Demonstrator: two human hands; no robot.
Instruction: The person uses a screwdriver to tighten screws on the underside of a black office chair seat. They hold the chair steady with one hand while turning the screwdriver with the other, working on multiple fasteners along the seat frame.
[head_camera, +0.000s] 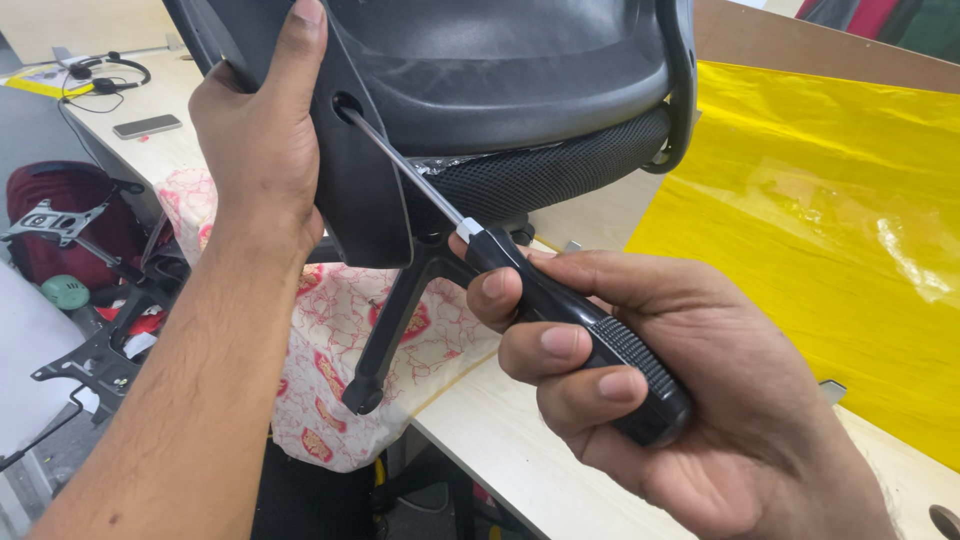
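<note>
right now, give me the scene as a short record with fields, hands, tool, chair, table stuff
left hand: left hand grips the edge of the black plastic chair back
right hand: right hand wrapped around the screwdriver handle
tool: black handle, thin metal shaft running into a round hole in the chair's plastic
chair: black mesh seat below the shell, resting on the table
table: light wood table, yellow plastic sheet at right, red patterned cloth under the chair
background: headset and phone on a far desk
</note>
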